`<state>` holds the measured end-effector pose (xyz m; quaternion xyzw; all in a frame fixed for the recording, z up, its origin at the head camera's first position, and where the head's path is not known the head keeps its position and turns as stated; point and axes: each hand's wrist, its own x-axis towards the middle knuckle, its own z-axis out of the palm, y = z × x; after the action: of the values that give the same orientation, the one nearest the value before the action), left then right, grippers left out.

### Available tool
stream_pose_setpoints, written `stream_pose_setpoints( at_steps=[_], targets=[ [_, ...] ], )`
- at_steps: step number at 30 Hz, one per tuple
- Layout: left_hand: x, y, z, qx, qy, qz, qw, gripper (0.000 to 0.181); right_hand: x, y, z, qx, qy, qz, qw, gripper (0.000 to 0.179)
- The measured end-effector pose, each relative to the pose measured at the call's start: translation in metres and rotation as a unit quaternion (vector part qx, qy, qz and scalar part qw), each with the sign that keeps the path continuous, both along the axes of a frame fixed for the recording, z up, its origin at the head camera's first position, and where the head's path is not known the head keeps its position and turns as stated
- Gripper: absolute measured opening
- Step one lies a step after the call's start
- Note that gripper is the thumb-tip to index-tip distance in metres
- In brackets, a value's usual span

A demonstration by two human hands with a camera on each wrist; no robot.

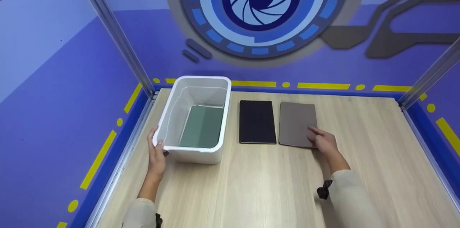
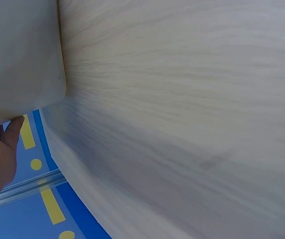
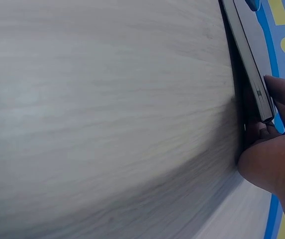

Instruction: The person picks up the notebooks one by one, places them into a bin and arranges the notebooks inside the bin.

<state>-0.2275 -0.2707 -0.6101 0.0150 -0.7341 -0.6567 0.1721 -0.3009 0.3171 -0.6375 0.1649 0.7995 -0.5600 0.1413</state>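
Note:
On the left of the table, a white plastic bin (image 1: 199, 156) holds a green notebook (image 1: 202, 127) lying flat on its bottom. My left hand (image 1: 157, 156) grips the bin's near left corner, fingers along the outer side and thumb at the rim; the left wrist view shows this hand (image 2: 0, 154) against the bin wall (image 2: 23, 59). A grey-brown notebook (image 1: 297, 123) lies at the right. My right hand (image 1: 326, 143) pinches its near right corner. In the right wrist view, the notebook's page edge (image 3: 251, 64) slants between the fingers, with that corner raised off the table.
Between bin and grey-brown notebook lies a black notebook (image 1: 257, 122), close beside the latter. A blue and purple printed wall (image 1: 258, 73) rises behind the wooden table (image 1: 248, 192). Metal rails (image 1: 115, 181) and side panels border the table left and right.

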Motion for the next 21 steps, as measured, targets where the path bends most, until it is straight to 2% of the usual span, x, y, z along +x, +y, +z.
stream_pose_setpoints(
  at_steps=[9,16,21],
  targets=[
    [0.001,0.0017,-0.0031,0.0,0.006,0.013,0.9999,0.055,-0.0013,0.0002,-0.004,-0.015,0.005,-0.008,0.9998,0.058],
    [0.0007,0.0012,-0.0033,0.006,-0.003,0.003,1.0,0.056,0.0004,0.0013,-0.0028,0.002,0.008,-0.003,1.0,0.058],
    [0.002,0.0007,-0.001,0.005,-0.009,-0.001,0.9999,0.056,0.0011,0.0012,-0.0024,-0.004,0.007,0.002,1.0,0.058]
  ],
)
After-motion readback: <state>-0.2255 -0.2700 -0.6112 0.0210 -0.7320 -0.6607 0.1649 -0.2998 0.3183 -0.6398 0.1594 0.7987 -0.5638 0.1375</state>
